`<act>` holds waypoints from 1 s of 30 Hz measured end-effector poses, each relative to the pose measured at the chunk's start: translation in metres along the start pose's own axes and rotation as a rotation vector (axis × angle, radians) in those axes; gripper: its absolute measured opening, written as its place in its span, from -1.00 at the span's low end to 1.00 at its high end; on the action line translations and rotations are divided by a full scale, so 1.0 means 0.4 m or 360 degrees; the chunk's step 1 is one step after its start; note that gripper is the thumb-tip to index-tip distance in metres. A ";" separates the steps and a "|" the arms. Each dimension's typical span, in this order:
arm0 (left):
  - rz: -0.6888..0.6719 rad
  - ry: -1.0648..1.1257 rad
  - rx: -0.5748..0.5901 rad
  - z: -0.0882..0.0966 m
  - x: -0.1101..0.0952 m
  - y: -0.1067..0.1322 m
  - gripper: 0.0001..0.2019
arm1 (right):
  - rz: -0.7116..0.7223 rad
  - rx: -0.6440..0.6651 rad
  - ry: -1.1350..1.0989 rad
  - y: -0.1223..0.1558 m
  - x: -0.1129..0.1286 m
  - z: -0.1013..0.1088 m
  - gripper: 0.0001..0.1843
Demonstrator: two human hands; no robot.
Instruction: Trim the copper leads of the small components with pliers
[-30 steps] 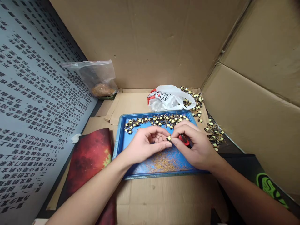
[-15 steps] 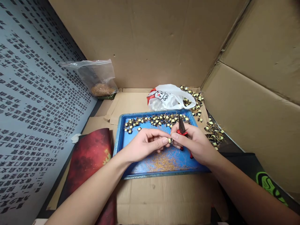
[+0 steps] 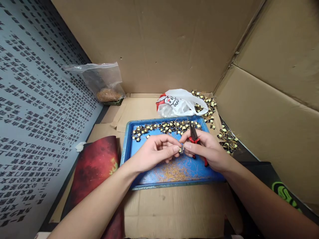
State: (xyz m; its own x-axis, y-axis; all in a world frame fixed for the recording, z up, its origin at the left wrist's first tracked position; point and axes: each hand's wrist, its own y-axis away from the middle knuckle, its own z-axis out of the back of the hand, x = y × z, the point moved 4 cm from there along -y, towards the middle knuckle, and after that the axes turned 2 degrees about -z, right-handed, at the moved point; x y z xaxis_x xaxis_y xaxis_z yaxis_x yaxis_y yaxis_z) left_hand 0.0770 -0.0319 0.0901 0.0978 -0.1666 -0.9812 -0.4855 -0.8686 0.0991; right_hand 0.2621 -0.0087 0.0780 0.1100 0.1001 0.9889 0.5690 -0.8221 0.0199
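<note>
Between thumb and fingers, my left hand (image 3: 156,151) pinches a small transformer (image 3: 180,150) with a yellow wrap and metal pins, over the blue tray (image 3: 149,186). My right hand (image 3: 208,149) is closed around red-handled pliers (image 3: 193,132), whose dark jaws point away from me. The thumb and index fingertip of that hand are beside the transformer's pins, near a thin copper wire. More yellow-and-black transformers (image 3: 164,126) with wire ends lie along the tray's far side. Loose wire clippings (image 3: 174,172) cover its near part.
Behind the tray lies a white plastic bag (image 3: 179,103), with more transformers (image 3: 228,141) heaped to its right. A clear zip bag of copper wire (image 3: 109,94) stands at the back left. A red patterned mat (image 3: 96,166) lies left. Cardboard walls (image 3: 159,43) enclose the back and right.
My right fingertips have drawn slightly apart from the left ones, and the transformer's pins now show more. The pliers have shifted slightly in my right hand.
</note>
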 end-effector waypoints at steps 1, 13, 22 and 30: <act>-0.0011 0.0014 0.0000 0.000 -0.001 0.000 -0.68 | 0.0003 -0.0002 -0.0009 -0.001 -0.002 0.000 -0.64; -0.0045 -0.0012 -0.0026 0.007 -0.001 0.002 -0.65 | 0.0199 -0.0006 0.0080 0.001 0.027 -0.006 -0.68; -0.0054 0.0110 -0.0033 0.007 0.007 -0.001 -0.65 | 0.0308 -0.0115 0.0270 -0.004 0.019 -0.004 -0.85; -0.0072 0.0218 0.0016 -0.003 0.012 -0.004 -0.63 | 0.0311 -0.0213 0.0403 0.002 0.037 -0.017 -0.82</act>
State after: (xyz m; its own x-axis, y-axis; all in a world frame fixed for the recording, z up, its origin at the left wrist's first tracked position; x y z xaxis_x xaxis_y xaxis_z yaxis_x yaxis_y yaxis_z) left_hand 0.0793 -0.0321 0.0856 0.2368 -0.1902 -0.9528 -0.4868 -0.8719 0.0531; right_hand 0.2586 -0.0116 0.0934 -0.0087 -0.1950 0.9808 0.4432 -0.8799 -0.1710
